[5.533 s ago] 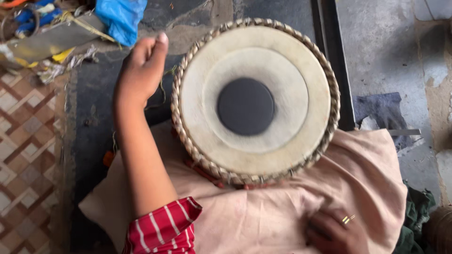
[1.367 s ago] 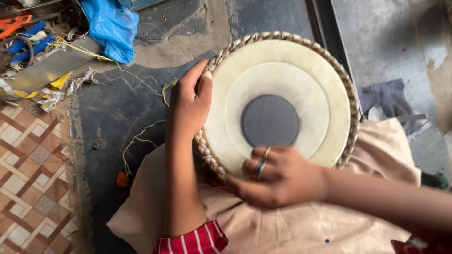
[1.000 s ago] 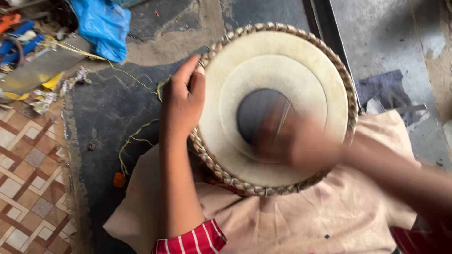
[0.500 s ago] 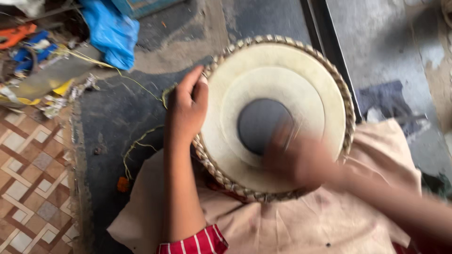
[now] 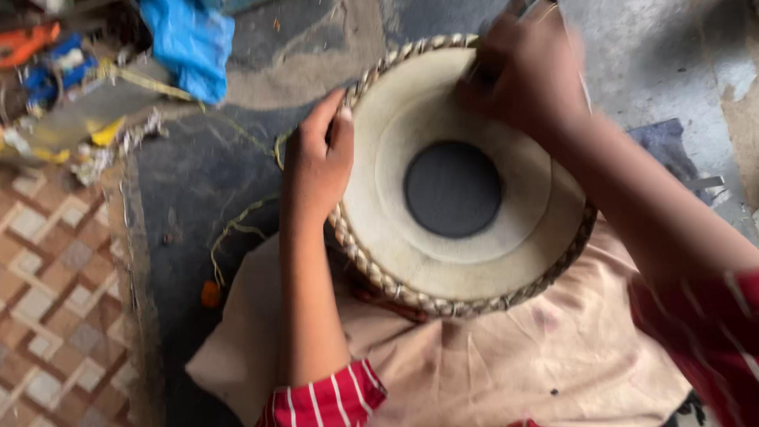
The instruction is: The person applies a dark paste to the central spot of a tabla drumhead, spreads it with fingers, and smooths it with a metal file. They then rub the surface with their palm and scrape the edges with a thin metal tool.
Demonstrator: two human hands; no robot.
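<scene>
A round hand drum point(image 5: 466, 261) with a pale skin, a black centre spot point(image 5: 452, 188) and a braided rim rests on a beige cloth point(image 5: 490, 364) over my lap. My left hand point(image 5: 316, 162) grips the drum's left rim, thumb on the skin and fingers over the braid. My right hand point(image 5: 526, 71) is blurred at the far rim, fingers curled. Something thin and dark pokes out from under it, but I cannot tell what it is. Both sleeves are red with white stripes.
A blue plastic bag point(image 5: 190, 43) and a heap of mixed clutter point(image 5: 55, 71) lie at the top left. Patterned floor tiles point(image 5: 55, 277) run down the left side. Loose yellowish string point(image 5: 233, 229) trails on the dark floor. A grey rag point(image 5: 672, 146) lies to the right.
My right hand has moved from the drum's near side and centre up to the far rim. My left hand has stayed on the left rim.
</scene>
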